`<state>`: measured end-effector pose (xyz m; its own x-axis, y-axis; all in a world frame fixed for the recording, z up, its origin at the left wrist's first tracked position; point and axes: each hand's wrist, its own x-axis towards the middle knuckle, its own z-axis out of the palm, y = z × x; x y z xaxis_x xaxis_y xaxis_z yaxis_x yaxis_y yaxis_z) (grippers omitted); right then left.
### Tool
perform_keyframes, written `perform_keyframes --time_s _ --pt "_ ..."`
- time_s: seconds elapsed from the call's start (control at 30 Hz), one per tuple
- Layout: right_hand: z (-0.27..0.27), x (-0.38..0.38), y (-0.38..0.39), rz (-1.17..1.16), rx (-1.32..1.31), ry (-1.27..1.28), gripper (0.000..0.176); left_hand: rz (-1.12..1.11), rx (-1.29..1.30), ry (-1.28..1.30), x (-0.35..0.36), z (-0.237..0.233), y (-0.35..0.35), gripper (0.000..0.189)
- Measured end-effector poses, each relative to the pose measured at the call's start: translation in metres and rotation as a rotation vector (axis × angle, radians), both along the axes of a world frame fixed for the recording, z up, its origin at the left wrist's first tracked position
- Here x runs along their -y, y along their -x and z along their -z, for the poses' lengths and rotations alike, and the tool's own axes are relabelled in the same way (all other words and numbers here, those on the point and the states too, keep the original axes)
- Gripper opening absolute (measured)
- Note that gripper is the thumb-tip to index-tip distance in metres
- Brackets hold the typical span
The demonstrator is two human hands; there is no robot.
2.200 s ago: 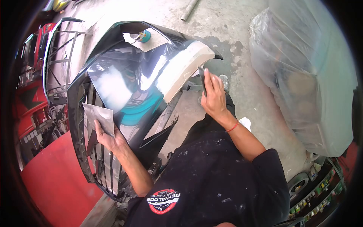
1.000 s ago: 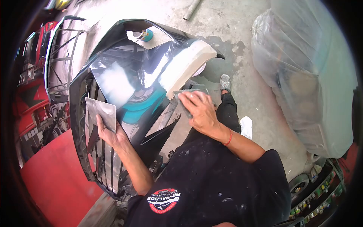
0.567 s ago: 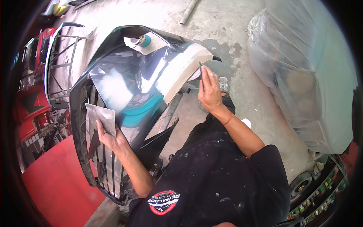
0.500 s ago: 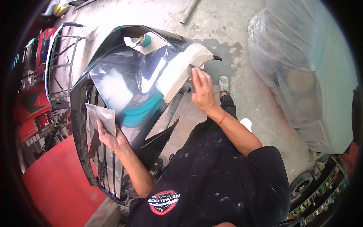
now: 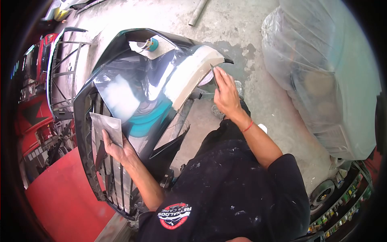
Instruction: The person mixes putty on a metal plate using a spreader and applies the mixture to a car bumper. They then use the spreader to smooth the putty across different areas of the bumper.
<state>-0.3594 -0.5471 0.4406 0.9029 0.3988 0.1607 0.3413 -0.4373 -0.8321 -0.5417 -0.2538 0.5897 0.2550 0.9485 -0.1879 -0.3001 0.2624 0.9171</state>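
Observation:
My left hand holds a flat grey rectangular plate over the slatted grille side of a car bumper. A thin dark flat piece is pinched in my right hand, just off the bumper's right edge. Cream filler covers that edge strip. White and teal patches mark the glossy dark surface. Behind my right fingers, a round pinkish-white thing shows in part.
A teal-labelled can shows through the bumper's upper opening. A plastic-covered vehicle stands at right. A red panel lies lower left, a black frame upper left, and a pipe on the floor.
My right hand has moved right and slightly down, away from the bumper's edge, and the dark piece in it now shows more. A foot below has shifted. My left hand keeps its hold on the plate.

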Motion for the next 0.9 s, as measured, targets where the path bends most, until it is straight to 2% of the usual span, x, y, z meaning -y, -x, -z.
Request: perform_keyframes --time_s 0.13,0.5,0.6,0.67,0.7,0.77,0.9 --pt "0.005 -0.008 -0.01 -0.1 -0.038 0.0 0.067 0.022 0.014 0.006 -0.002 0.0 0.001 0.028" --pt "-0.042 -0.025 0.054 -0.18 -0.002 -0.051 0.067 -0.027 -0.014 -0.011 0.003 -0.001 -0.003 0.029" --pt "-0.036 -0.005 0.037 -0.361 -0.053 -0.161 0.066 0.019 -0.011 0.005 0.003 -0.003 -0.003 0.028" --pt "-0.029 0.01 0.02 -0.196 0.118 -0.077 0.066 -0.002 -0.017 0.007 0.004 -0.004 -0.006 0.028" --pt "-0.02 0.009 0.014 -0.201 0.115 -0.081 0.066 -0.029 -0.029 0.007 0.005 -0.005 -0.004 0.028" --pt "0.006 0.004 0.007 0.071 0.21 -0.055 0.069 -0.023 -0.032 -0.001 0.004 -0.005 -0.002 0.028" --pt "0.037 -0.019 0.016 -0.031 0.231 0.014 0.073 0.003 -0.018 -0.005 0.002 -0.003 -0.002 0.027"
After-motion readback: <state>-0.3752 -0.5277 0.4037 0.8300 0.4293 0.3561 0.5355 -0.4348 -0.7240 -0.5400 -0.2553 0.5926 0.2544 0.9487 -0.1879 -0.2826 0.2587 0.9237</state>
